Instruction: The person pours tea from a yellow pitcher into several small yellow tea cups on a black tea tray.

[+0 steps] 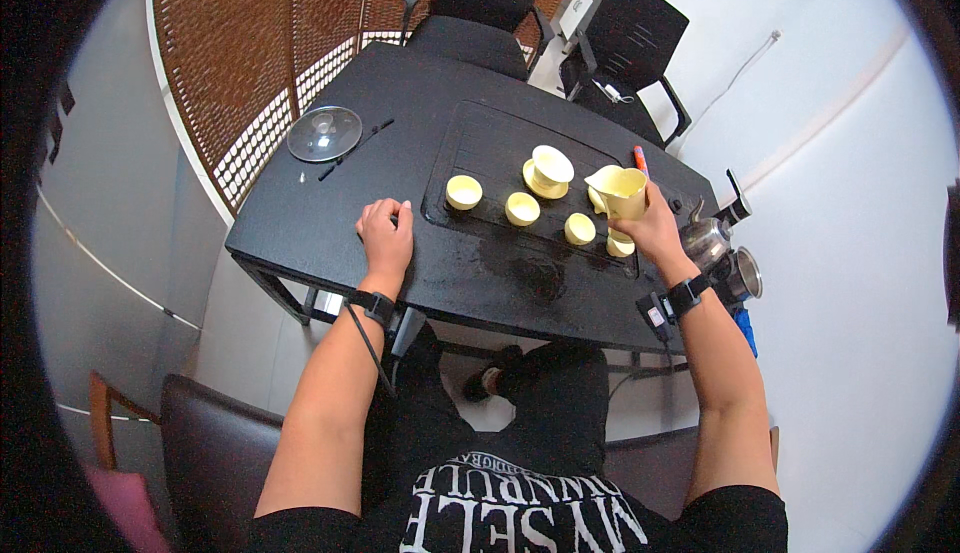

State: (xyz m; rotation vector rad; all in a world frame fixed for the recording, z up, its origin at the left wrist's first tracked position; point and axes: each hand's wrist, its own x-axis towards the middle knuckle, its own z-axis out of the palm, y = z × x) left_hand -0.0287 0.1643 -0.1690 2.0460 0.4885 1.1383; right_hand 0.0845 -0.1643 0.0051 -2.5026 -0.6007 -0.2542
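Observation:
My right hand (657, 231) is wrapped round a pale yellow pitcher (622, 189), held above the right end of the black tea tray (480, 138). Just under it stands a small yellow cup (620, 246), partly covered by my hand. Three more cups line up to the left: a near one (579, 230), a middle one (522, 210) and a far-left one (464, 193). Behind them a yellow lidless bowl (552, 165) sits on a saucer (545, 189). My left hand (386, 231) rests curled on the table left of the tray; whatever it may hold is hidden.
A glass lid (325, 134) lies at the table's left, beside a thin black stick (355, 150). Past my right hand stand a metal kettle (706, 238) and a metal pot (743, 275). Wet patches mark the black table (470, 283). Office chairs (625, 43) stand beyond.

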